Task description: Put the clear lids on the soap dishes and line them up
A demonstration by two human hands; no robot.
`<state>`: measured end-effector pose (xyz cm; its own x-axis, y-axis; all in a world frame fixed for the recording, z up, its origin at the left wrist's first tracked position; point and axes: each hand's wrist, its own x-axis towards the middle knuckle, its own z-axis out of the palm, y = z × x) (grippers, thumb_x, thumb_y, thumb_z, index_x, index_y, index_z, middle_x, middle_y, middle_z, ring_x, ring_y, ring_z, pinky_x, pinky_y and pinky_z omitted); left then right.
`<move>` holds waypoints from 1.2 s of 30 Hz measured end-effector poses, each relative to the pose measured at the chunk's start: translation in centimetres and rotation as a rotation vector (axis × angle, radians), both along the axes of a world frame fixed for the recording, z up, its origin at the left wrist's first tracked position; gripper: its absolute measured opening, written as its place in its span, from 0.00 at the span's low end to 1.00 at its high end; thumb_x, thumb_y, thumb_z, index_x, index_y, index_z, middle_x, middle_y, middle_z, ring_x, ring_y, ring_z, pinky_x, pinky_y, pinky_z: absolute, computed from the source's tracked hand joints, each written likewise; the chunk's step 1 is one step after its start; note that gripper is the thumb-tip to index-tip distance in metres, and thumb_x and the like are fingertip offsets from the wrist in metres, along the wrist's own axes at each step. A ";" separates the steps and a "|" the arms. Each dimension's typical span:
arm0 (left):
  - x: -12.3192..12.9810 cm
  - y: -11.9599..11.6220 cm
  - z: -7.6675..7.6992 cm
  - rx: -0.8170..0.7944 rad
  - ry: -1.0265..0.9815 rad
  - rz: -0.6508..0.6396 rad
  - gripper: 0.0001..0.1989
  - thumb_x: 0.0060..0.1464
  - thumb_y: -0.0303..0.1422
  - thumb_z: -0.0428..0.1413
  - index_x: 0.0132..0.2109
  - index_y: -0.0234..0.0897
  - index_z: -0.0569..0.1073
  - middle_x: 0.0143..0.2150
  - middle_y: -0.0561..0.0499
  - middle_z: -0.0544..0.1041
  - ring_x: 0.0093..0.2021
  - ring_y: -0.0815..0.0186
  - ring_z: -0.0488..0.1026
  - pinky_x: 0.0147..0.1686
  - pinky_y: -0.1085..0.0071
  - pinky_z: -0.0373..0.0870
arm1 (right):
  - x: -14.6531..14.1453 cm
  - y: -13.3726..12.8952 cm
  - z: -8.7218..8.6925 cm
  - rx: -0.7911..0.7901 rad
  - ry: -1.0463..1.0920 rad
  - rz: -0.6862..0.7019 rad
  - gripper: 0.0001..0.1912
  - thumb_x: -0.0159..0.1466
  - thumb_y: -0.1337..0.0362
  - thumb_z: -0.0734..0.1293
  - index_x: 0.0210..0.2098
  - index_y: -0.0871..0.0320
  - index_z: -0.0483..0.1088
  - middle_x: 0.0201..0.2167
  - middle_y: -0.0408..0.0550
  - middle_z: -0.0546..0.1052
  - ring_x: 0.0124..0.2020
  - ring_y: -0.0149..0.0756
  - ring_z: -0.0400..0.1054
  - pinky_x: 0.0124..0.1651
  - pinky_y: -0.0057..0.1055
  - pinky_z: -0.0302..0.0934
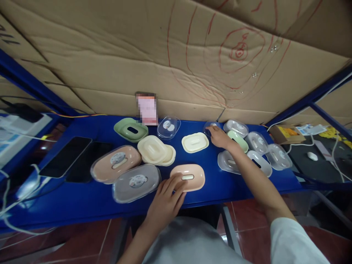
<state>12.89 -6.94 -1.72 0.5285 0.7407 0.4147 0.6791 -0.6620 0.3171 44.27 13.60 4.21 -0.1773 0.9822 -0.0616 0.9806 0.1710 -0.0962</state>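
While L hand (167,196) lies unclenched on pink dish (195,170), R hand (219,137) touches clear lid (207,128), grip unclear.

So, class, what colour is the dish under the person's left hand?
Pinkish peach; the dish shows in the head view.

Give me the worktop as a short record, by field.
Left hand: fingers on small pink dish
Right hand: at clear lid, grip unclear
Between hands: cream tray
Left group: green dish, overlapping cream pieces, larger pink dish, grey dish
Far right: clear-covered pieces
Surface: blue table
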 end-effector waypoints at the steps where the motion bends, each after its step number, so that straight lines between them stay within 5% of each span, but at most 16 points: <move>1: 0.0 0.0 0.0 -0.001 -0.011 -0.002 0.17 0.72 0.29 0.53 0.63 0.40 0.74 0.67 0.40 0.74 0.67 0.52 0.72 0.62 0.53 0.72 | -0.5 0.1 -0.2 -0.010 -0.001 0.010 0.21 0.72 0.68 0.59 0.61 0.56 0.73 0.70 0.56 0.70 0.72 0.48 0.62 0.72 0.47 0.57; 3: 0.0 -0.2 0.0 0.006 -0.035 0.000 0.17 0.71 0.28 0.54 0.63 0.39 0.74 0.68 0.39 0.74 0.68 0.52 0.72 0.64 0.52 0.72 | -1.5 -0.1 -0.6 0.006 -0.011 -0.026 0.18 0.75 0.60 0.59 0.59 0.56 0.73 0.68 0.57 0.71 0.71 0.50 0.62 0.72 0.50 0.56; 6: 0.0 -0.3 -0.1 0.007 -0.094 0.022 0.18 0.68 0.26 0.56 0.62 0.37 0.74 0.72 0.35 0.68 0.72 0.48 0.67 0.67 0.49 0.72 | -2.8 -0.6 -1.3 0.046 -0.043 -0.179 0.33 0.74 0.41 0.61 0.63 0.63 0.66 0.66 0.72 0.69 0.68 0.67 0.63 0.67 0.69 0.55; 9: 0.0 -0.3 -0.3 -0.034 -0.171 0.037 0.19 0.65 0.25 0.58 0.62 0.38 0.74 0.77 0.34 0.60 0.76 0.45 0.60 0.68 0.48 0.71 | -3.4 0.1 -1.7 0.037 -0.046 -0.247 0.42 0.69 0.38 0.68 0.67 0.65 0.61 0.65 0.77 0.67 0.66 0.71 0.65 0.63 0.72 0.57; 14: -0.3 -0.4 -0.2 -0.071 -0.232 0.037 0.21 0.66 0.26 0.58 0.64 0.39 0.72 0.76 0.35 0.61 0.75 0.46 0.62 0.69 0.49 0.71 | -3.6 1.0 1.0 0.002 0.067 -0.026 0.34 0.69 0.55 0.73 0.69 0.58 0.63 0.68 0.65 0.69 0.68 0.56 0.66 0.68 0.55 0.62; 16: -0.4 -0.5 -0.3 -0.097 -0.238 0.056 0.25 0.68 0.27 0.58 0.69 0.39 0.68 0.75 0.35 0.63 0.75 0.49 0.64 0.69 0.52 0.72 | -3.4 -1.1 2.7 0.013 0.118 0.075 0.29 0.72 0.58 0.70 0.69 0.57 0.64 0.68 0.60 0.71 0.70 0.50 0.65 0.71 0.50 0.61; 19: -0.5 -0.7 -0.7 -0.126 -0.260 0.095 0.30 0.70 0.31 0.58 0.74 0.41 0.61 0.75 0.35 0.64 0.74 0.51 0.66 0.67 0.55 0.74 | -3.2 -7.8 3.7 0.063 0.287 0.339 0.26 0.76 0.56 0.65 0.71 0.52 0.64 0.73 0.54 0.67 0.74 0.44 0.60 0.74 0.47 0.59; 22: -0.5 -0.9 -1.5 -0.133 -0.297 0.129 0.35 0.70 0.34 0.58 0.77 0.43 0.54 0.75 0.34 0.63 0.73 0.50 0.68 0.64 0.55 0.77 | -3.4 -15.6 1.6 0.122 0.376 0.520 0.28 0.77 0.59 0.64 0.74 0.48 0.60 0.74 0.53 0.66 0.76 0.47 0.58 0.73 0.52 0.61; 25: -0.4 -0.8 -2.0 -0.163 -0.310 0.123 0.38 0.70 0.36 0.58 0.79 0.44 0.50 0.76 0.34 0.62 0.73 0.50 0.68 0.63 0.55 0.77 | -4.6 -20.2 -1.4 0.174 0.294 0.570 0.30 0.77 0.63 0.61 0.76 0.49 0.57 0.74 0.53 0.66 0.77 0.47 0.57 0.76 0.59 0.56; 30: -0.7 -0.5 -1.4 -0.224 -0.270 0.071 0.36 0.71 0.35 0.57 0.79 0.46 0.51 0.76 0.38 0.63 0.75 0.53 0.65 0.68 0.56 0.72 | -6.4 -20.5 -3.5 0.230 0.186 0.664 0.29 0.75 0.64 0.64 0.74 0.51 0.62 0.73 0.51 0.68 0.79 0.50 0.51 0.78 0.67 0.45; 36: -0.8 -0.3 -1.5 -0.225 -0.275 0.084 0.31 0.71 0.35 0.57 0.76 0.47 0.58 0.77 0.41 0.62 0.75 0.54 0.65 0.69 0.57 0.71 | -6.2 -19.9 -4.8 0.307 0.140 0.672 0.30 0.73 0.63 0.70 0.72 0.45 0.64 0.74 0.47 0.67 0.81 0.52 0.43 0.77 0.68 0.47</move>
<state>12.08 -7.26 -3.22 0.3533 0.8656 0.3547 0.5969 -0.5006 0.6271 38.04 -6.34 -0.55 -0.7307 0.6293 0.2646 0.6378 0.7675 -0.0639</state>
